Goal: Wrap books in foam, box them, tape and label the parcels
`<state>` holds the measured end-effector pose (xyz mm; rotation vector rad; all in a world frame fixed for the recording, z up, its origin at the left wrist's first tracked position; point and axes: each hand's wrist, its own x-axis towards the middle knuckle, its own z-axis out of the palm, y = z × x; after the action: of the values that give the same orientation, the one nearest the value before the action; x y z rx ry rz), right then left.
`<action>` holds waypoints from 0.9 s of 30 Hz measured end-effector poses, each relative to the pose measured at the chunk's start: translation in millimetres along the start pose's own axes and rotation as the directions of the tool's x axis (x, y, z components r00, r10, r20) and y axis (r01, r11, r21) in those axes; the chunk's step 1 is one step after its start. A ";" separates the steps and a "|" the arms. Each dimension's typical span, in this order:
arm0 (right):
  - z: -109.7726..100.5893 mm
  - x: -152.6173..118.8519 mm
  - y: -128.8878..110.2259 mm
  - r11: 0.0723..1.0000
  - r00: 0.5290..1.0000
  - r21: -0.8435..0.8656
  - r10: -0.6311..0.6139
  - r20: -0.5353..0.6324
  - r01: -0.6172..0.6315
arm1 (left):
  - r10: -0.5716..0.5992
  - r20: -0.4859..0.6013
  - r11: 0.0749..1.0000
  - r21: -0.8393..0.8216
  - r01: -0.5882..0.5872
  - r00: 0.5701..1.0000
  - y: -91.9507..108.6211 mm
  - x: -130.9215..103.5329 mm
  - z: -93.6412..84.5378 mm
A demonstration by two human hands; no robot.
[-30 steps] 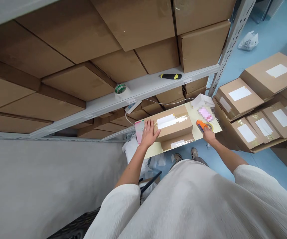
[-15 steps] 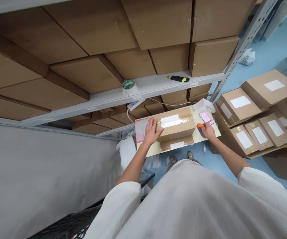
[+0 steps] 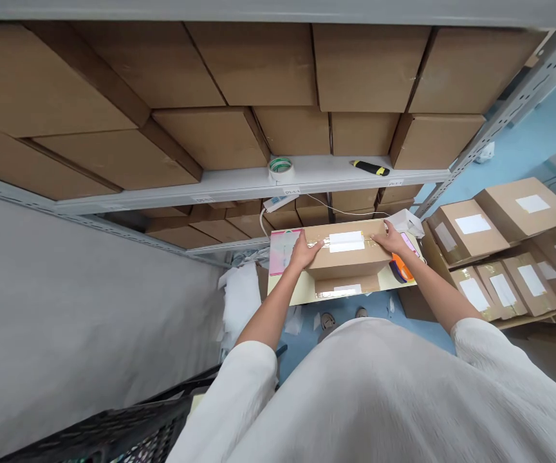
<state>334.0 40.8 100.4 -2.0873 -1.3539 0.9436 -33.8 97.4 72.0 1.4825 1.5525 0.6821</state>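
A long taped cardboard box (image 3: 343, 259) with a white label on top sits across a pale yellow tabletop (image 3: 302, 292). My left hand (image 3: 303, 252) grips its left end, thumb on the top. At the right end my right hand (image 3: 390, 240) holds the same box, its thumb on the top near the tape. Closer to me lies a second taped box (image 3: 324, 285) with a white label, partly hidden. An orange tape dispenser (image 3: 402, 269) rests beside my right wrist, near a phone (image 3: 408, 243) partly covered by my arm.
Shelves (image 3: 239, 183) packed with cardboard boxes rise ahead, holding a tape roll (image 3: 281, 168) and a box cutter (image 3: 370, 168). A large carton (image 3: 432, 257) of labelled boxes stands at right. White packing material (image 3: 242, 299) lies left. A black crate (image 3: 162, 418) is at lower left.
My right hand has let go of the orange tape dispenser and taken the box's right end. My left hand has shifted its hold on the left end. The camera view has turned.
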 end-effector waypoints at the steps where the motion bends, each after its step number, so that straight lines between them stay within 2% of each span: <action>1: 0.3 -0.3 -0.1 1.000 1.000 -0.019 -0.014 -0.004 0.014 | -0.015 0.016 1.000 0.019 0.014 1.000 0.4 0.4 -0.5; 5: -2.5 -7.3 -2.9 0.997 0.998 -0.041 -0.061 0.004 0.062 | -0.068 0.075 0.996 0.071 0.062 0.995 5.3 -2.6 -4.8; 8: -10.4 -18.8 -7.7 0.995 0.996 -0.031 -0.093 -0.001 0.093 | -0.062 0.062 0.997 0.055 0.058 0.996 13.2 -11.6 -11.0; 10: -20.8 -27.3 -12.4 0.989 0.989 -0.004 -0.147 -0.028 0.147 | -0.006 0.031 1.000 0.029 0.005 1.000 21.9 -19.5 -18.0; 14: -52.3 -41.9 -29.7 0.956 0.949 0.017 -0.288 -0.128 0.292 | 0.204 -0.045 0.979 -0.019 -0.205 0.978 49.7 -31.8 -38.7; 17: -73.7 -52.2 -45.7 0.923 0.908 0.025 -0.373 -0.192 0.385 | 0.248 -0.136 0.966 -0.041 -0.256 0.959 73.2 -36.4 -53.4; 20: -81.2 -63.5 -51.2 0.908 0.896 0.076 -0.388 -0.217 0.412 | 0.277 -0.210 0.956 -0.035 -0.290 0.938 85.3 -41.3 -59.6; 23: -72.1 -72.6 -37.9 0.911 0.908 0.135 -0.356 -0.221 0.390 | 0.256 -0.241 0.963 -0.023 -0.270 0.936 76.9 -47.9 -54.7; 27: -41.7 -78.5 0.6 0.949 0.945 0.124 -0.262 -0.194 0.289 | 0.166 -0.205 0.986 0.019 -0.166 0.965 39.4 -58.1 -34.0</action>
<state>344.5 -32.4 149.9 -1.7650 -1.3916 0.7022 -47.6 52.3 134.2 1.5965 1.5933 0.9587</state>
